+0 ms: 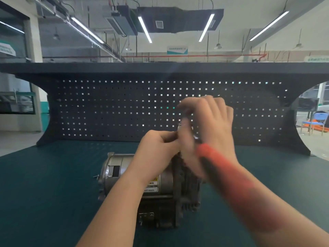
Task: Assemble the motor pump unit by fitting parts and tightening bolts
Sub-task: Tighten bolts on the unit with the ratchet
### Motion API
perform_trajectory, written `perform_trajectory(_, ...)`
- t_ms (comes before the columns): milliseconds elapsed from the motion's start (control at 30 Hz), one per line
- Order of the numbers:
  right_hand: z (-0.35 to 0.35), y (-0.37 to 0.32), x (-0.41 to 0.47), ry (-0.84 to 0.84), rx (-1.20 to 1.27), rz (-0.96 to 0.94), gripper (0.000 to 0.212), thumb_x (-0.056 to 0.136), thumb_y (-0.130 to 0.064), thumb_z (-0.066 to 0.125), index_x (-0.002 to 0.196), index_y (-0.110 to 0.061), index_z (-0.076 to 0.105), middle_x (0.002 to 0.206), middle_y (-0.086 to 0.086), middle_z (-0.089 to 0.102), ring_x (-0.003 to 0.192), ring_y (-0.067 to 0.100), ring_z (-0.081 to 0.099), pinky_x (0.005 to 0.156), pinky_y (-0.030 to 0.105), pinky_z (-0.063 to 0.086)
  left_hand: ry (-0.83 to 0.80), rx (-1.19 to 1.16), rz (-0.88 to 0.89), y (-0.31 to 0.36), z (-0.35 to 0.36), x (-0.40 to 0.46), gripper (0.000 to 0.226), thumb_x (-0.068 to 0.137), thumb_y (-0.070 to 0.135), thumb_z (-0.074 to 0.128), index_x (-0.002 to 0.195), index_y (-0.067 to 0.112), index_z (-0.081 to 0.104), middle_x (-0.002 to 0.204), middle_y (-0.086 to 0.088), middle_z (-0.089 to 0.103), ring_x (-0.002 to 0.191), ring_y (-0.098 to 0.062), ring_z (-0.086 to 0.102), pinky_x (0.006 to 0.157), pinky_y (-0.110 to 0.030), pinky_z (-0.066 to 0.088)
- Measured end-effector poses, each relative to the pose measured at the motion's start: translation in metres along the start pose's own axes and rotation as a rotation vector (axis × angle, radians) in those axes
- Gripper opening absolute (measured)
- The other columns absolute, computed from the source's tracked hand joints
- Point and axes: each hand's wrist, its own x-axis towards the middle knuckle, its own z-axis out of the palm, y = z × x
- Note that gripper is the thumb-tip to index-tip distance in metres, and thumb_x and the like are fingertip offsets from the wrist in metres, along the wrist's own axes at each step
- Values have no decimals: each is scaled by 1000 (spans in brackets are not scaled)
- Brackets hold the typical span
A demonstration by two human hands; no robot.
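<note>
- Green bench (53, 193) carries the motor pump unit (160, 189), lying on its side, centre front.
- Left hand (156, 148) pinches something small above it; right hand (211, 122), blurred, grips a red-handled tool (210, 154).
- Risk, I'd say: the small part drops if the tool slips.
- A loose screw (96, 176) lies beside the unit; black pegboard (106, 107) behind.

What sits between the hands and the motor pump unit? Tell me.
Nothing visible. The left hand and the right hand are raised together just above the motor pump unit on the green bench. The blurred red-handled tool lies along the right forearm, not below the hands.
</note>
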Motion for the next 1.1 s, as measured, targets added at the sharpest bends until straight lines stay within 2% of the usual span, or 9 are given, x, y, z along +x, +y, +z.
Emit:
perform_trajectory(133,-11,52,-3,-15,245,244,16,78,-31,41,91,-29,50,80,-9,51,85,23,52,79,48,43,-27,-117,-8,1,-4,-1,14,87,31,70,85,22,79,80,4,76,83,-14,73,85,-36,57)
perform_trajectory(267,-5,55,-2,-78,407,608,22,72,-48,42,93,-40,45,81,-8,52,81,7,50,71,23,38,13,-92,-12,1,-1,-1,16,89,30,68,88,18,79,82,5,77,86,-12,72,91,-45,54)
perform_trajectory(433,-2,17,3,4,276,395,33,74,-33,32,101,-46,45,83,-16,52,92,21,51,82,49,46,23,-180,35,2,2,-2,9,80,27,78,86,21,78,81,1,76,75,-7,70,67,-19,54)
perform_trajectory(600,-6,15,5,-11,211,321,32,76,-32,30,100,-45,45,83,-20,51,90,9,44,86,49,43,47,-202,37,3,1,-1,7,85,20,72,83,17,77,76,-3,76,65,0,67,55,-9,46)
perform_trajectory(700,-1,9,-1,62,304,368,32,77,-28,29,94,-49,47,84,-25,50,91,17,50,84,51,44,30,-183,57,5,2,-2,9,85,23,71,80,21,77,71,6,74,61,3,66,54,-7,44)
perform_trajectory(833,1,8,-7,118,277,299,25,82,-26,32,97,-39,47,78,-20,44,79,15,50,74,43,47,1,-173,41,6,0,-5,21,73,48,72,80,30,77,75,10,75,68,-1,69,59,-12,48)
perform_trajectory(933,-5,18,-4,51,247,317,23,88,-42,32,89,-26,48,63,-10,46,58,8,46,56,30,42,31,284,-8,2,8,-4,42,60,82,52,84,49,66,75,21,69,76,-3,64,63,-25,46)
perform_trajectory(1000,-6,20,-2,55,386,432,43,90,-49,31,80,-12,52,69,2,51,57,13,51,55,36,45,8,632,-26,2,14,-5,63,50,94,26,88,52,55,77,20,63,75,-7,55,58,-23,38)
perform_trajectory(1100,-3,19,-3,96,593,661,47,89,-55,37,72,-14,54,65,3,55,65,36,62,60,52,54,9,824,13,-1,17,-4,89,47,102,3,101,51,53,84,17,62,77,-14,53,53,-18,26)
